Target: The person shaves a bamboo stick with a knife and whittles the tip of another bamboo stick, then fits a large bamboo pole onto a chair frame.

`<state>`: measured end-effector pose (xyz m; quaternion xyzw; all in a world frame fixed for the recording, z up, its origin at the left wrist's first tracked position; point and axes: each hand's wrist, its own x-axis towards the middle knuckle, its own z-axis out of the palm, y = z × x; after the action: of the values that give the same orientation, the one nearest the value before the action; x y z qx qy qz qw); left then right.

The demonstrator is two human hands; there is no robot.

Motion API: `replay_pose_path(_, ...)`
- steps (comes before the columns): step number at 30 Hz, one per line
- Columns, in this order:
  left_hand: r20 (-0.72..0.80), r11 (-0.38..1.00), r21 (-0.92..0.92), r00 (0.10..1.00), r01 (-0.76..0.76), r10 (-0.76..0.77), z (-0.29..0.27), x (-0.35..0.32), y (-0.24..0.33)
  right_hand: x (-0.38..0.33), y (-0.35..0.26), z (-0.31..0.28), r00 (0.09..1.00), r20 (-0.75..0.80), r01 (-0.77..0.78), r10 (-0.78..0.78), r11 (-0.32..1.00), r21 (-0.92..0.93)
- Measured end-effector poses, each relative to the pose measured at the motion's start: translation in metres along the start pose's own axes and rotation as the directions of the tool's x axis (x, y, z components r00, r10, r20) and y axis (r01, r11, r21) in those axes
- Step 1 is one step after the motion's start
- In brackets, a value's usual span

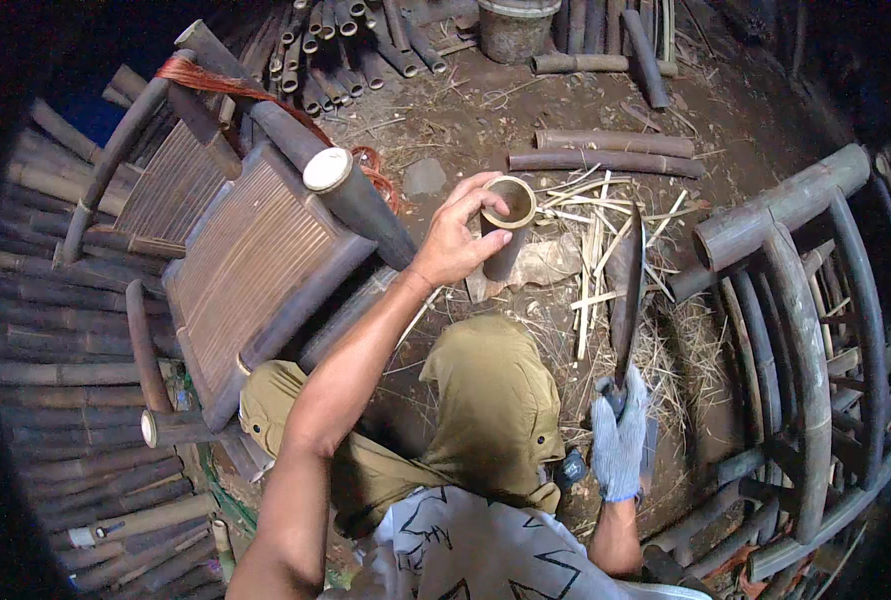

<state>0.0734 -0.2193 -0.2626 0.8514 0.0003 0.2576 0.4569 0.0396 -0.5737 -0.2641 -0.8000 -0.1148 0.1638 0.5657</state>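
My bare left hand (458, 236) grips a short bamboo tube (503, 262) near its open upper end, one finger reaching over the rim. The tube stands upright over a pale flat block (556, 265) on the ground; I cannot tell whether its lower end touches the block. In a grey-blue knitted glove, my right hand (619, 435) is closed around the handle of a machete (627, 300). Its long dark blade points away from me, to the right of the tube and apart from it. Thin pale bamboo strips (593, 265) lie between the tube and the blade.
A bamboo chair (256, 240) with a slatted seat stands close on the left. Bamboo frames (806, 370) rise on the right. Beyond my hands lie bamboo poles (606, 160), a stack of cut tubes (336, 50) and a bucket (518, 32). Shavings litter the dirt floor.
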Motion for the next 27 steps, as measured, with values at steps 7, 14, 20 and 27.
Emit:
replay_pose_path(7, -0.031, 0.994, -0.110, 0.999, 0.016, -0.020, 0.007, -0.020, 0.015, 0.042, -0.057, 0.037, 0.993, 0.063, 0.108, -0.097, 0.974, -0.200)
replay_pose_path(14, -0.030, 0.999, -0.022, 0.999, -0.023, 0.023, 0.005, -0.033, 0.020, 0.067, -0.077, 0.078, 0.970, 0.196, 0.189, -0.144, 0.954, -0.233)
replay_pose_path(20, -0.023, 0.997, 0.055, 0.998, -0.060, 0.061, 0.005, -0.037, 0.019, 0.069, -0.073, 0.084, 0.969, 0.173, 0.204, -0.177, 0.967, -0.151)
replay_pose_path(27, -0.154, 0.998, -0.036, 0.986, 0.059, -0.064, -0.015, -0.002, 0.003, 0.062, -0.042, 0.046, 1.000, -0.014, 0.006, -0.010, 0.979, -0.204)
